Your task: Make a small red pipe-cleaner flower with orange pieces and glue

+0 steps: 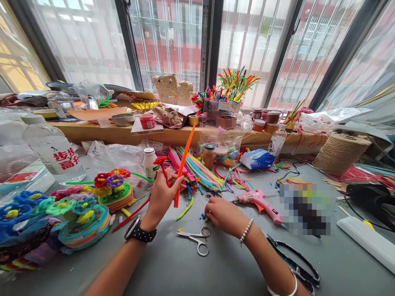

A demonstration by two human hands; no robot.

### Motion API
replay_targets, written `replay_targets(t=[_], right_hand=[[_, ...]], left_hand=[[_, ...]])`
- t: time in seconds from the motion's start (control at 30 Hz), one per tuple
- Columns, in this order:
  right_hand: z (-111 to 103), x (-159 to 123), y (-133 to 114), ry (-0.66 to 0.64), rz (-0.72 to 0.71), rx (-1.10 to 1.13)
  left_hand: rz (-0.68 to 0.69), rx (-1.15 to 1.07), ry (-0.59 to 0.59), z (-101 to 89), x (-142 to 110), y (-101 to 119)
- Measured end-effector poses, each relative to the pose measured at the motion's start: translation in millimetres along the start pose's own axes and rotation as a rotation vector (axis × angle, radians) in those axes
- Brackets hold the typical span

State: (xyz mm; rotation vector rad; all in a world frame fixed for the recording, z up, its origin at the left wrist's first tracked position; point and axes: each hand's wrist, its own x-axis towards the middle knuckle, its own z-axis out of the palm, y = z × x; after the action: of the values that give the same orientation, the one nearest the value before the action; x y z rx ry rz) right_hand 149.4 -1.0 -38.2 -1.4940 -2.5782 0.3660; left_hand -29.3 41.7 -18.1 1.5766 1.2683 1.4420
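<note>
My left hand [163, 198] is closed around several long orange pipe cleaners [184, 166], which stand upright and tilt a little right. A red bent pipe cleaner [161, 161] sticks up from the same grip. My right hand [226, 214] is low over the table, fingers curled together beside small blue bits [203, 216]. What its fingertips hold, if anything, is hidden. Small silver scissors [197, 238] lie with blades apart just in front of the hands. Behind them is a loose bundle of colourful pipe cleaners [203, 170]. A pink glue gun [261, 203] lies right of my right hand.
Pipe-cleaner flower pieces [84, 224] crowd the left, near a large water bottle [55, 152]. Black-handled scissors [296, 261] lie by my right forearm. A twine spool [342, 153] stands at right. The wooden ledge [173, 133] behind carries jars and craft supplies.
</note>
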Motion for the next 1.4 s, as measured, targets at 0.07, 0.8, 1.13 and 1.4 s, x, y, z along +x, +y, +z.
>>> replay_targets(t=[0.07, 0.8, 1.13, 1.4], right_hand=[[-4.8, -5.0, 5.9, -0.003, 0.029, 0.020], [14.5, 8.7, 0.2, 0.010, 0.015, 0.158], [26.5, 16.6, -2.0, 0.100, -0.013, 0.136], [25.4, 32.6, -18.7, 0.209, -0.028, 0.052]], left_hand=[[-0.001, -0.005, 0.001, -0.1, 0.0, 1.2], [0.011, -0.001, -0.005, -0.1, -1.0, 4.2], [0.021, 0.004, -0.004, 0.4, -0.2, 1.9], [0.020, 0.010, -0.004, 1.9, -1.4, 3.1]])
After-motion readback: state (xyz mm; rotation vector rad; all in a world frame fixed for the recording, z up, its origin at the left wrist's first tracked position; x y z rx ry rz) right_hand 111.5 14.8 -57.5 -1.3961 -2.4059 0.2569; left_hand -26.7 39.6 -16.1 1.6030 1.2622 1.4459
